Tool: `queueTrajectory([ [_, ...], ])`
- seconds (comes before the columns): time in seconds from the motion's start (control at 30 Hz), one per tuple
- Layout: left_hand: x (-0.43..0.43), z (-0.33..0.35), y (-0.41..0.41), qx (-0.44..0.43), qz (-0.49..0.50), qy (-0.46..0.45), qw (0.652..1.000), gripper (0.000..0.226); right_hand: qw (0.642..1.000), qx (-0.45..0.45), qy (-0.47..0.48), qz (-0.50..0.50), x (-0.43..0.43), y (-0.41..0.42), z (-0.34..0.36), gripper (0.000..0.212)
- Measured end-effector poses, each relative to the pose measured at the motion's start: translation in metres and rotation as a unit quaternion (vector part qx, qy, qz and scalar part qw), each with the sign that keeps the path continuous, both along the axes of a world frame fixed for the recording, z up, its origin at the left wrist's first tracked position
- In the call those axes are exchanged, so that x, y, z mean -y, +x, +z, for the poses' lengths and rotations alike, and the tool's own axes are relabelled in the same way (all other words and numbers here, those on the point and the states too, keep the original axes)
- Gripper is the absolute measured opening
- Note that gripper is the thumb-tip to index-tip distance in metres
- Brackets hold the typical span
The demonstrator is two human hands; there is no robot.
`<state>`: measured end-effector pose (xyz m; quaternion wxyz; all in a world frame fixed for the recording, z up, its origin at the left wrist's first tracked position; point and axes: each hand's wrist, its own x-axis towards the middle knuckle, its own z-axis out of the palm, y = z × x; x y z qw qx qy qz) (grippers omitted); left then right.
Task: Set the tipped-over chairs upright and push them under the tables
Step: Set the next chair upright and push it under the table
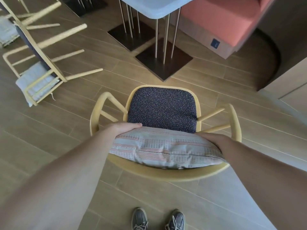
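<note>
The upright chair (163,107) is held near the table (157,7), its back cushion (166,146) gripped at both ends by the left hand (126,128) and the right hand (211,138); a tipped chair (31,41) lies far left.

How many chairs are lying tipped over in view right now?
2. One tipped chair lies on the floor at left; a second tipped chair lies beyond it in the top-left corner, partly cut off. Others may be out of frame.

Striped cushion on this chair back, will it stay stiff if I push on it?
Probably not: the striped cushion looks soft and quilted, creased where the left hand grips it, likely to squash. It may slide on the smooth yellow frame; pushing the frame seems safer.
</note>
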<state>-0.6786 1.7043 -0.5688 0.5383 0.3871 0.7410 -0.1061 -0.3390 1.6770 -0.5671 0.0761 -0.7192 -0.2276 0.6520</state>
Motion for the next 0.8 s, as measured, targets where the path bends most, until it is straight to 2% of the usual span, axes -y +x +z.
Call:
queueTrajectory([
  [0.07, -0.002, 0.005, 0.005, -0.018, -0.067, 0.133, 0.989, 0.069, 0.984, 0.091, 0.001, 0.155, -0.013, -0.011, 0.016, 0.060],
  [0.1, 0.001, 0.010, 0.009, -0.013, -0.098, 0.185, 0.978, 0.066, 0.962, 0.136, 0.045, 0.232, -0.019, -0.018, 0.023, 0.064],
  [0.17, 0.017, 0.024, 0.026, -0.002, -0.201, 0.250, 0.947, 0.063, 0.911, 0.167, 0.135, 0.353, -0.015, -0.032, 0.038, 0.065],
  [0.2, 0.031, 0.025, 0.034, -0.012, -0.265, 0.297, 0.917, 0.065, 0.876, 0.181, 0.193, 0.404, -0.006, -0.038, 0.041, 0.065],
  [0.27, 0.068, 0.030, 0.044, -0.027, -0.355, 0.439, 0.825, 0.068, 0.792, 0.227, 0.354, 0.442, 0.029, -0.047, 0.050, 0.067],
  [0.33, 0.108, 0.030, 0.046, -0.006, -0.382, 0.528, 0.758, 0.068, 0.702, 0.225, 0.523, 0.427, 0.077, -0.051, 0.057, 0.048],
  [0.37, 0.124, 0.027, 0.043, -0.015, -0.405, 0.547, 0.732, 0.068, 0.676, 0.216, 0.555, 0.433, 0.099, -0.051, 0.060, 0.041],
  [0.43, 0.144, 0.023, 0.034, -0.068, -0.457, 0.539, 0.705, 0.069, 0.650, 0.239, 0.522, 0.498, 0.129, -0.050, 0.057, 0.045],
  [0.5, 0.152, 0.020, 0.027, -0.144, -0.503, 0.495, 0.694, 0.066, 0.639, 0.286, 0.431, 0.569, 0.137, -0.052, 0.050, 0.056],
  [0.57, 0.152, 0.024, 0.038, -0.201, -0.526, 0.426, 0.708, 0.059, 0.655, 0.286, 0.346, 0.608, 0.127, -0.062, 0.049, 0.056],
  [0.67, 0.141, 0.028, 0.058, -0.196, -0.509, 0.313, 0.778, 0.054, 0.652, 0.267, 0.273, 0.655, 0.099, -0.076, 0.046, 0.041],
  [0.8, 0.127, 0.027, 0.056, -0.173, -0.533, 0.267, 0.784, 0.048, 0.660, 0.249, 0.241, 0.667, 0.087, -0.079, 0.044, 0.035],
])
